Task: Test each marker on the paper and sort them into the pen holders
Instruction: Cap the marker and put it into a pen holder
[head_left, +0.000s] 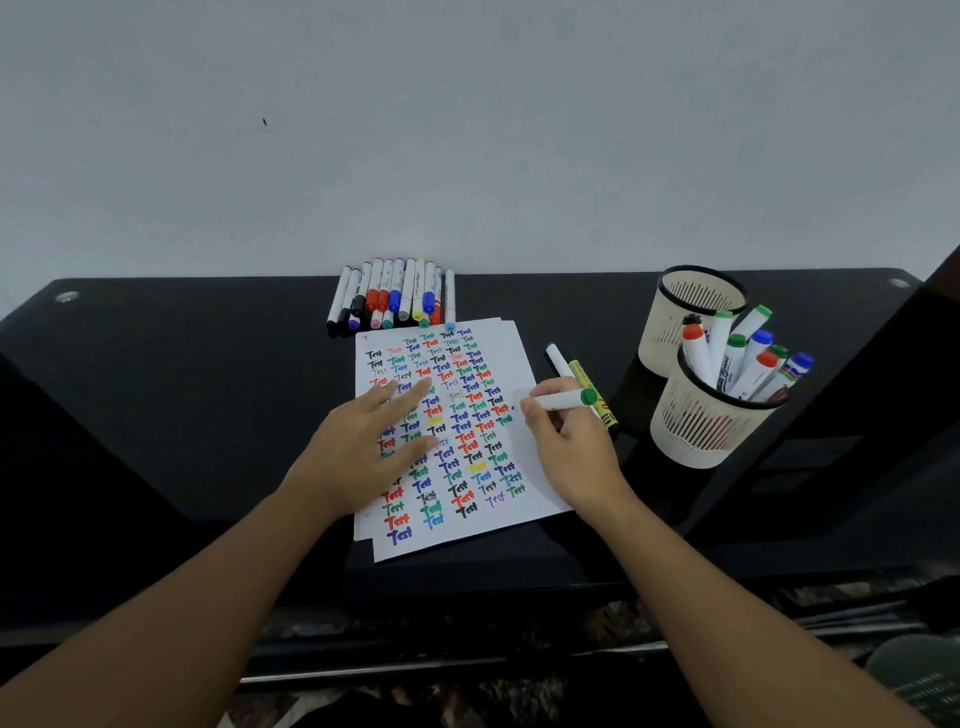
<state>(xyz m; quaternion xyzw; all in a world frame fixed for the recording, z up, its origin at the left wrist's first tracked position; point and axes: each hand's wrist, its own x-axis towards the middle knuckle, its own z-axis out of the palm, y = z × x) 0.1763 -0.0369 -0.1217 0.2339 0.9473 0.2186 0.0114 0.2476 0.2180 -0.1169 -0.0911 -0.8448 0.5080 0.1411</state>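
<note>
The left hand (363, 447) lay flat on the paper (524, 467), fingers straight and spread, pressing the sheet down on the black table (182, 389). The right hand (571, 447) gripped a white marker (561, 401) with a green cap on its back end, fingers curled round the barrel, the tip at the sheet's right margin beside a small green mark. The paper, at least two sheets stacked, was covered in rows of the word "Test" in black, red, blue, green, yellow and purple. Just right of the hand two more markers lay on the table, a yellow one (597, 397) and a white one (558, 358). Farther right stood the near holder (696, 436), cream with a black rim, holding several markers with red, green and blue caps. Touching it behind stood the far holder (675, 322); I could not tell what it held. At the table's back edge, against the wall (467, 130), lay a row of markers (395, 299) side by side.
</note>
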